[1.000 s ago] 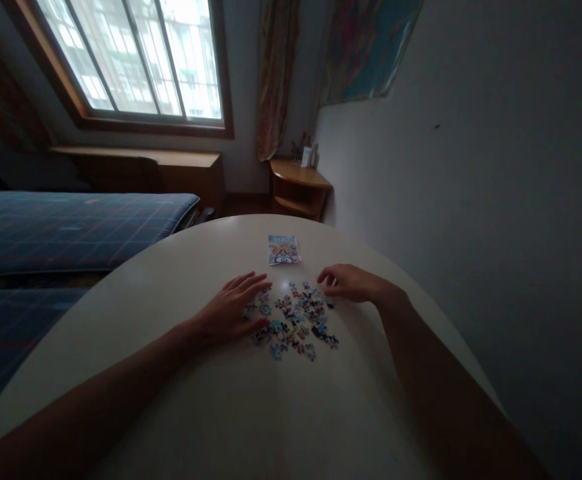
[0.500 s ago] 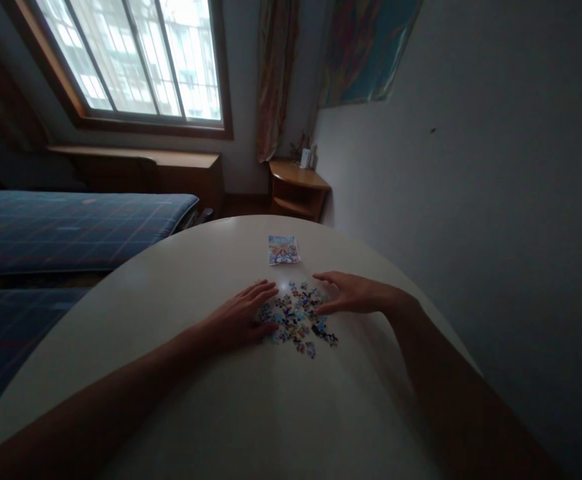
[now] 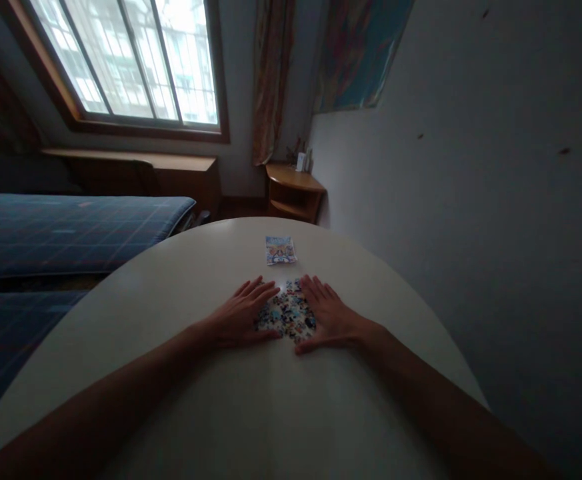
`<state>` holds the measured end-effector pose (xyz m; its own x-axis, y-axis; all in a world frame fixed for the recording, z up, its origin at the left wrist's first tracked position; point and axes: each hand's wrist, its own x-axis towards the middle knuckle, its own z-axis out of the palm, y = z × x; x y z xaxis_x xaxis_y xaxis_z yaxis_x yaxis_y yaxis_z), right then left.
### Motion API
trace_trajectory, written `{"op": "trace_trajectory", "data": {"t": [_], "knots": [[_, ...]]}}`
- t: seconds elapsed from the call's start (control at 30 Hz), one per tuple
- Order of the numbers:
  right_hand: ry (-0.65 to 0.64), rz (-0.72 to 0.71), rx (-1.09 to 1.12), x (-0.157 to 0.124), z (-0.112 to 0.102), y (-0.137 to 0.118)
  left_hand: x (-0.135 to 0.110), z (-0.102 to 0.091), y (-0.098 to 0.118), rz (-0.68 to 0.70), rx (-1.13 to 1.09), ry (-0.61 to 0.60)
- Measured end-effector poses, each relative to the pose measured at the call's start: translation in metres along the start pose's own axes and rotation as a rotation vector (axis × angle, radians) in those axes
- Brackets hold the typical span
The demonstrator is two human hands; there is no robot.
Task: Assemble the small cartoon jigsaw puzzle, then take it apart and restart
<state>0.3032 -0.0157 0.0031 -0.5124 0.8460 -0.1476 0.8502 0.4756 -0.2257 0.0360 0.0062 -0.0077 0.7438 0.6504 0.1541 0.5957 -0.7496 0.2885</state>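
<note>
Many small jigsaw puzzle pieces (image 3: pixel 285 312) lie in a loose heap on the white round table (image 3: pixel 271 413). Against the heap's left side my left hand (image 3: pixel 243 313) rests with fingers spread, thumb along the near edge. My right hand (image 3: pixel 331 317) lies flat on the right side, its fingers apart and its thumb pointing left. Between them the two hands frame the pieces, and some may be hidden under the palms. Beyond the heap lies a small printed packet or sheet (image 3: pixel 280 250) in blue and orange.
A bed with a blue plaid mattress (image 3: pixel 81 230) stands left of the table. The bare wall (image 3: pixel 461 220) runs close along the right. A wooden corner shelf (image 3: pixel 295 180) and a long desk (image 3: pixel 171 160) stand at the back, under a barred window (image 3: pixel 135 67).
My right hand has come down flat onto the table against the right side of the heap. The pieces there are gathered closer together. My left hand has barely moved.
</note>
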Motion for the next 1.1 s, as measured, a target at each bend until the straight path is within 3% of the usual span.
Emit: {"op": "trace_trajectory", "data": {"t": [0.33, 0.53, 0.67, 0.87, 1.1], "knots": [[0.162, -0.174, -0.006, 0.037, 0.005, -0.023, 0.004, 0.004, 0.000, -0.153, -0.078, 0.072], [0.313, -0.256, 0.099, 0.046, 0.009, -0.036, 0.005, 0.006, -0.001, -0.159, -0.104, 0.145], [0.423, -0.254, 0.226, 0.044, 0.008, -0.032, 0.003, 0.003, -0.004, -0.130, -0.134, 0.185], [0.573, -0.247, 0.524, 0.050, 0.008, -0.016, 0.001, -0.002, -0.006, -0.006, -0.074, 0.077], [0.600, -0.189, 0.567, 0.056, 0.011, -0.015, 0.004, 0.004, -0.006, -0.163, 0.000, 0.106]]}}
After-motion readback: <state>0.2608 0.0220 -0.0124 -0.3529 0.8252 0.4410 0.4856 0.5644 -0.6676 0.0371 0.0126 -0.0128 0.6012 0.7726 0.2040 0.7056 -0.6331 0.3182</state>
